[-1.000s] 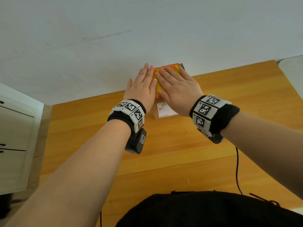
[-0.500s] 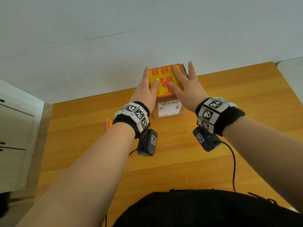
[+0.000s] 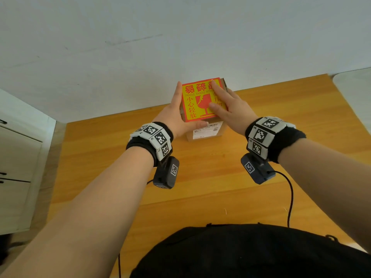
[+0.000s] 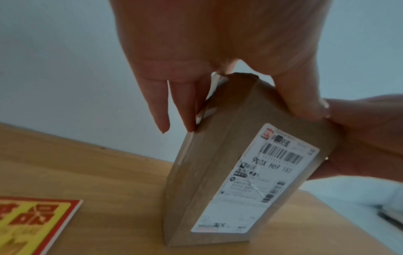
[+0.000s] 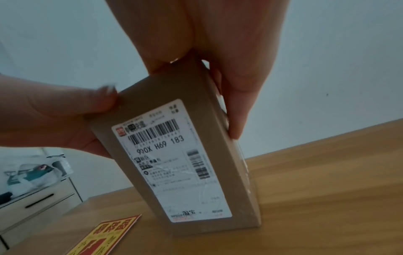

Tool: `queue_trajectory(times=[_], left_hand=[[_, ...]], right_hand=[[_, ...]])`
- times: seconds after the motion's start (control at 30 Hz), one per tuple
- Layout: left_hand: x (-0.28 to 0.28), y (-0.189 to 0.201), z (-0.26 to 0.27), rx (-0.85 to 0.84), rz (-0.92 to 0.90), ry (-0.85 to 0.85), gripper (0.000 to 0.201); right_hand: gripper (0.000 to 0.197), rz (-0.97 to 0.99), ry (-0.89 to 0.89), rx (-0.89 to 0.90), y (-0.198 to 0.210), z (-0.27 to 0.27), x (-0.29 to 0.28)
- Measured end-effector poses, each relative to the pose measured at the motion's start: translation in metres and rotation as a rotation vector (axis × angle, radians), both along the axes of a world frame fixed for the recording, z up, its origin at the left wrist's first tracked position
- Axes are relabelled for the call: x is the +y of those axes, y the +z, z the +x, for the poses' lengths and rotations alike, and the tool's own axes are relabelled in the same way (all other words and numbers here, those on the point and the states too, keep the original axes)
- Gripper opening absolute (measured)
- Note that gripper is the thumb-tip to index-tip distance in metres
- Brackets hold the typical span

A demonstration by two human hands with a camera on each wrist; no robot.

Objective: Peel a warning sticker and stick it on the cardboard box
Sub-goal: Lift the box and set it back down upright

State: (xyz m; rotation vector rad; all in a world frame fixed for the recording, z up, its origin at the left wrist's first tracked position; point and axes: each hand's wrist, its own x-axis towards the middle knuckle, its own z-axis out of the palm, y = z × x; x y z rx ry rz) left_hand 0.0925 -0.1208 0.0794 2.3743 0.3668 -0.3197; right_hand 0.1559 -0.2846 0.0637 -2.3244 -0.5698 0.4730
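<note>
The fingers (image 3: pixel 177 95) of the left hand (image 3: pixel 176 115) lay straight and together along the left side of the cardboard box (image 3: pixel 204 133), with the thumb (image 3: pixel 197 124) stretched across the near top edge, so the hand cupped the corner rather than curled round it. From the left wrist view those fingers (image 4: pixel 187 105) pressed flat against the box's (image 4: pixel 207 172) side wall. The right hand (image 3: pixel 228 111) rested on top, its fingers (image 3: pixel 217 91) straight and slightly spread over the right part of the warning sticker (image 3: pixel 197 101); the right wrist view showed its fingers (image 5: pixel 237 103) running down the box's (image 5: pixel 185 155) right side, the thumb at the top edge.

The warning sticker, red-bordered yellow with red characters and a broken-glass symbol, lay flat on the top face of the box, covering nearly all of it. The box stood on the wooden table (image 3: pixel 200 177) near the far edge by the white wall (image 3: pixel 180 37). A white shipping label (image 3: pixel 207 130) with a barcode covered the near face.

A sheet of more stickers (image 4: pixel 32 224) lay flat on the table left of the box, apart from it. Both wrists carried marker bands and black cameras with a cable (image 3: pixel 291 197). A white drawer cabinet (image 3: pixel 16 157) stood to the left
</note>
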Motion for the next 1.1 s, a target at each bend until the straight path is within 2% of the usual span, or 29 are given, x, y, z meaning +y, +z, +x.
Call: queue_trajectory(times=[0.1,0.2,0.37,0.47,0.6,0.83,1.0,1.1], left_hand=[[-0.003,0.002,-0.002,-0.010,-0.014,0.029,0.114],[-0.004,0.008,-0.008,-0.119,-0.045,0.138,0.102],[0.003,0.021,-0.011,-0.265,-0.089,0.290,0.087],[0.003,0.029,-0.012,-0.317,-0.136,0.377,0.078],[0.006,0.042,-0.012,-0.357,-0.123,0.398,0.059],[0.011,0.053,-0.016,-0.305,-0.034,0.295,0.059],[0.011,0.053,-0.021,-0.317,-0.164,0.346,0.046],[0.009,0.055,-0.025,-0.350,-0.193,0.324,0.050]], right_hand=[[0.067,0.012,-0.017,0.063,0.010,-0.004,-0.001],[0.066,0.069,-0.076,0.128,0.020,-0.007,-0.002],[0.076,0.299,-0.091,0.092,0.045,-0.009,0.002],[0.072,0.341,-0.081,0.024,0.056,-0.006,0.002],[0.066,0.341,-0.144,0.012,0.060,-0.007,-0.002],[0.067,0.328,-0.196,0.089,0.060,-0.018,-0.004],[0.060,0.377,-0.201,0.150,0.062,-0.021,-0.004],[0.063,0.384,-0.219,0.139,0.063,-0.025,-0.003]])
